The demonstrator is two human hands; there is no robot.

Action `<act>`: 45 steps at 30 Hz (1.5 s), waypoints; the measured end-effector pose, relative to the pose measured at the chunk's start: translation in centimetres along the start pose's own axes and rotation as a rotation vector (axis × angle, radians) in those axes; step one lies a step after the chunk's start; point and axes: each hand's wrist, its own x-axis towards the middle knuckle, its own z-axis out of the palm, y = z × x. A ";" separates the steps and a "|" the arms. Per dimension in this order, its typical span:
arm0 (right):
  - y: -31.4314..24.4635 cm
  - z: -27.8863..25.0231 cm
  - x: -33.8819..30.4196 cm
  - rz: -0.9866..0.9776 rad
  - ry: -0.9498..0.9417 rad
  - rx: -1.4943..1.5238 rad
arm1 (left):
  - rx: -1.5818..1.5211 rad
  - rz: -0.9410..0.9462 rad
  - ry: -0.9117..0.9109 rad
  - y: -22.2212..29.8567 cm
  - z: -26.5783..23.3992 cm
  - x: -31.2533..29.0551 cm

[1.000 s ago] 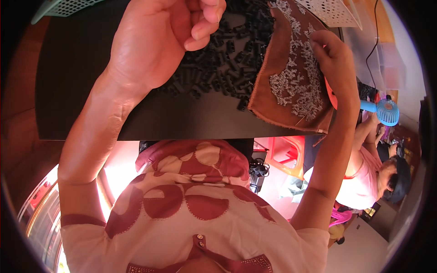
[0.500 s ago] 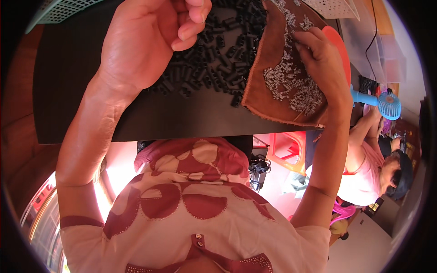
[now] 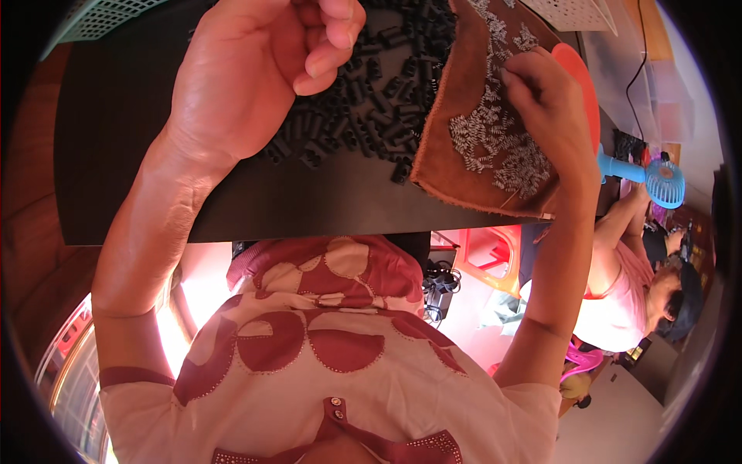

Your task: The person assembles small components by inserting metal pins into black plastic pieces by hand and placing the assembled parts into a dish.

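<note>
My left hand [image 3: 247, 85] is raised over the dark table, palm turned up and fingers curled in. Its thumb side runs off the upper edge, so whatever it may hold is hidden. Below and beside it lie many small black plastic parts [image 3: 379, 104] in a loose heap. My right hand [image 3: 545, 97] is over a brown cloth [image 3: 456, 100], its thumb and forefinger drawn together in a pinch. Small silvery coil springs [image 3: 495, 143] are scattered on that cloth around its fingertips. Anything between those fingertips is too small to make out.
A red round object [image 3: 576, 85] and a blue handheld fan [image 3: 661, 182] sit beyond my right hand. A green basket [image 3: 100, 19] is at the far left, a white perforated basket [image 3: 572, 14] at the far right. Another person [image 3: 626, 286] sits at the right.
My right hand has shifted slightly and its fingers have drawn closer together over the springs. My left hand stays nearly in place, its fingers moving a little.
</note>
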 end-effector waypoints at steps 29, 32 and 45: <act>-10.6 -1.0 3.0 0.017 -0.024 0.725 | 0.195 -0.098 -0.182 -1.3 1.1 -0.4; -10.5 -1.0 3.0 0.020 -0.022 0.722 | 0.201 -0.082 -0.195 -1.3 1.0 -0.2; -10.4 -0.7 2.8 -0.051 -0.017 0.611 | 0.217 -0.082 -0.183 -1.5 0.9 -0.1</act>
